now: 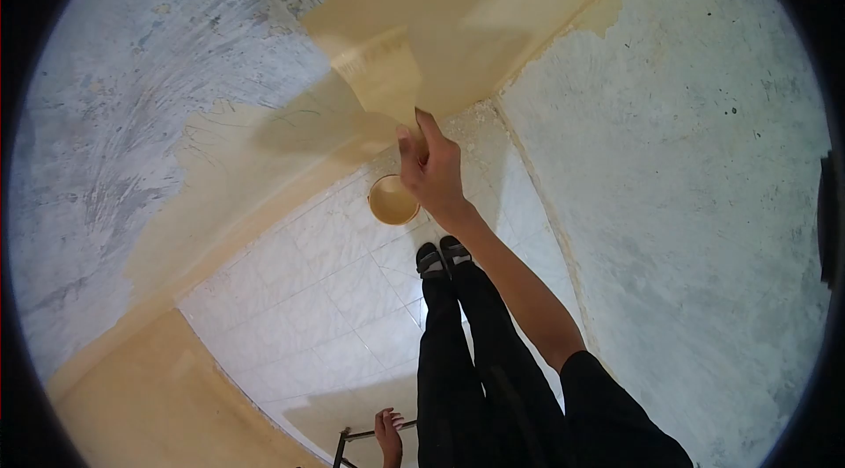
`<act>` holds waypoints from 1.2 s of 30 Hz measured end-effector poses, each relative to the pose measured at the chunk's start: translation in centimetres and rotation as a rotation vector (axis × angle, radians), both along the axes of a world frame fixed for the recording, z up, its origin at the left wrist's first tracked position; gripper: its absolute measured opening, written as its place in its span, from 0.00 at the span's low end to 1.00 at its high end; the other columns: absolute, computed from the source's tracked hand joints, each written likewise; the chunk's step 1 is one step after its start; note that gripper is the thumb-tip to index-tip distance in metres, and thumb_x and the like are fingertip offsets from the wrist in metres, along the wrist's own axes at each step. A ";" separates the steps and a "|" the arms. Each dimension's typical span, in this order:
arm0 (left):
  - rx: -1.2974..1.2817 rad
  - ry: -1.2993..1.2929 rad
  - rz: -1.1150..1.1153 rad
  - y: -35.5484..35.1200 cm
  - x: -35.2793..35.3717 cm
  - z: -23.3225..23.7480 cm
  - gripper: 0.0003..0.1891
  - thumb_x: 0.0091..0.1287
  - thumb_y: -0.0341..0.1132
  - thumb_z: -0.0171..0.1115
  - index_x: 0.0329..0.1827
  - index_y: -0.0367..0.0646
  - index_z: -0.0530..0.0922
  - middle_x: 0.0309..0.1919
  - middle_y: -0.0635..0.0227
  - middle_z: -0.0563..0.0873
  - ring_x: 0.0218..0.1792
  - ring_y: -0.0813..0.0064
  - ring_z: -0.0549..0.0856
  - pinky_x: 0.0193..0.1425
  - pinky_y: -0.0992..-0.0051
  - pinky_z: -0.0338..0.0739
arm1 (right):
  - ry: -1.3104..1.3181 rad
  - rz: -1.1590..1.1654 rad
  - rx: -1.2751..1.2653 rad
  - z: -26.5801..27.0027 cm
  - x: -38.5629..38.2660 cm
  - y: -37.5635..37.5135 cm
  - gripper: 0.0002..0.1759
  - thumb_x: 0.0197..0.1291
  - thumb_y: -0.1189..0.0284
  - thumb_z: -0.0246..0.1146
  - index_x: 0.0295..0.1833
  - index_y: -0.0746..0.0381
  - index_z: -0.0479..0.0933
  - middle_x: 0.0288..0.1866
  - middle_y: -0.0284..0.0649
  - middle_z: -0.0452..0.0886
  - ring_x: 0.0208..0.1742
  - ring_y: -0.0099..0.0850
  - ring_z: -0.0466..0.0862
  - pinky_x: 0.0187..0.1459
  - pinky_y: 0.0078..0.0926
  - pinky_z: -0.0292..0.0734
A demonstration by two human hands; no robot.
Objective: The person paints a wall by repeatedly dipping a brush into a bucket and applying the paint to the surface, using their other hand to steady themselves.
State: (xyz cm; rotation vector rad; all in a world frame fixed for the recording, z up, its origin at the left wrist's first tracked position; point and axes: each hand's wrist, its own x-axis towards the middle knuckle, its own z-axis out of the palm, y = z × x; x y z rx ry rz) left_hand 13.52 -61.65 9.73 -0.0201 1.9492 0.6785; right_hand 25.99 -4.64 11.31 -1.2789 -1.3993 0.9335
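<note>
My right hand [433, 171] reaches forward with its fingers closed round the handle of a wide flat paintbrush [385, 76]. The brush is yellowish like the paint, and its broad end lies against the painted part of the wall. Below and beyond the hand, a small bucket [393, 201] stands on the floor; its inside looks pale yellow. At the bottom edge, my left hand [388, 435] has its fingers curled over a dark metal rail [378, 431]. Part of that hand is cut off by the frame.
Yellow paint [475, 10] covers part of the wall beside bare grey plaster [150, 54]. Another grey wall [687, 160] rises on the right. White tiles [326, 292] make up the floor, where my feet [440, 255] show in dark sandals. A yellow surface [158, 389] is at lower left.
</note>
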 end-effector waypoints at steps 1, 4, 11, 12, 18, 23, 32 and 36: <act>0.003 -0.014 -0.003 0.2 -0.1 -0.1 0.18 0.79 0.45 0.47 0.53 0.39 0.75 0.37 0.64 0.83 0.34 0.78 0.82 0.37 0.80 0.76 | 0.005 -0.001 0.012 -1.0 0.0 -0.3 0.19 0.67 0.72 0.61 0.61 0.67 0.73 0.26 0.50 0.79 0.21 0.33 0.81 0.25 0.28 0.74; -0.023 -0.021 -0.031 0.0 -0.7 -0.8 0.18 0.79 0.45 0.47 0.54 0.38 0.75 0.37 0.63 0.83 0.34 0.77 0.83 0.37 0.81 0.76 | 0.002 -0.034 0.079 -2.0 0.9 -1.7 0.16 0.69 0.72 0.60 0.59 0.67 0.75 0.22 0.39 0.77 0.19 0.20 0.72 0.24 0.19 0.68; 0.005 -0.001 -0.124 0.5 -1.8 -1.0 0.18 0.79 0.45 0.46 0.55 0.40 0.75 0.39 0.61 0.85 0.37 0.73 0.85 0.42 0.74 0.79 | 0.106 -0.053 0.150 6.4 1.4 -0.4 0.18 0.67 0.71 0.62 0.58 0.69 0.73 0.23 0.45 0.77 0.18 0.32 0.74 0.23 0.28 0.70; -0.003 -0.007 -0.137 0.6 -2.1 -1.0 0.18 0.79 0.45 0.46 0.55 0.40 0.75 0.39 0.62 0.85 0.37 0.73 0.85 0.42 0.75 0.78 | 0.101 -0.051 0.180 6.9 1.3 0.2 0.17 0.67 0.71 0.62 0.57 0.69 0.73 0.22 0.43 0.75 0.18 0.31 0.73 0.22 0.28 0.69; -0.009 -0.003 -0.175 2.6 -3.4 -0.4 0.19 0.79 0.46 0.47 0.55 0.40 0.75 0.40 0.63 0.85 0.38 0.74 0.85 0.43 0.75 0.78 | 0.070 -0.017 0.136 3.7 1.4 1.0 0.16 0.66 0.74 0.62 0.56 0.70 0.75 0.24 0.41 0.77 0.18 0.23 0.71 0.22 0.22 0.67; -0.008 0.018 -0.199 4.2 -4.5 0.6 0.17 0.79 0.44 0.47 0.55 0.39 0.76 0.40 0.63 0.85 0.39 0.74 0.85 0.44 0.76 0.78 | 0.086 -0.068 0.218 4.2 1.9 -0.8 0.16 0.64 0.74 0.63 0.55 0.70 0.74 0.24 0.43 0.78 0.19 0.30 0.77 0.23 0.25 0.72; 0.028 0.002 -0.228 5.7 -5.1 0.3 0.17 0.79 0.43 0.47 0.54 0.39 0.76 0.40 0.63 0.85 0.40 0.74 0.85 0.44 0.76 0.77 | 0.004 -0.034 0.235 2.5 0.1 0.5 0.17 0.63 0.73 0.63 0.56 0.68 0.73 0.28 0.49 0.81 0.25 0.41 0.83 0.26 0.34 0.77; 0.024 0.003 -0.223 6.4 -4.1 0.6 0.17 0.79 0.43 0.47 0.54 0.39 0.76 0.40 0.63 0.85 0.41 0.74 0.85 0.45 0.76 0.77 | -0.158 0.005 0.017 -1.6 1.4 -4.1 0.18 0.62 0.72 0.63 0.56 0.66 0.73 0.27 0.49 0.81 0.26 0.45 0.83 0.27 0.40 0.77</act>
